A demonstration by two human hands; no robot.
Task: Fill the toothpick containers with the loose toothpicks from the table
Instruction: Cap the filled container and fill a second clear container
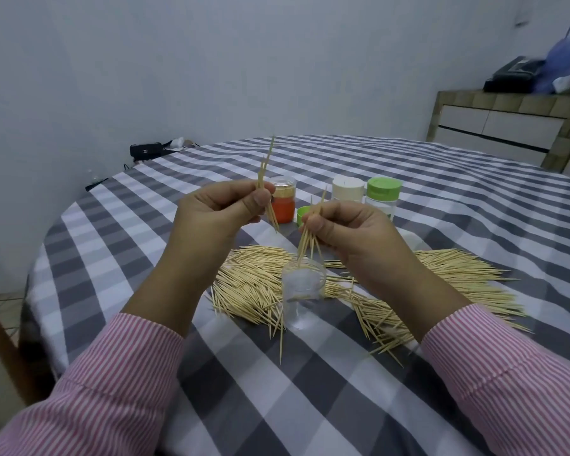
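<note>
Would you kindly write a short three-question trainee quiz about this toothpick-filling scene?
1. True or false: the clear plastic cup stands upright on the grey-and-white checked tablecloth.
2. Which hand lowers a bundle of wooden toothpicks into that cup?
3. The closed container with an orange base stands: A) left of the white-lidded container; B) right of it.

Key: 1 true; 2 right hand; 3 A.

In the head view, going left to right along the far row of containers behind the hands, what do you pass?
Orange container → loose green lid → white container → green-lidded clear container.
</note>
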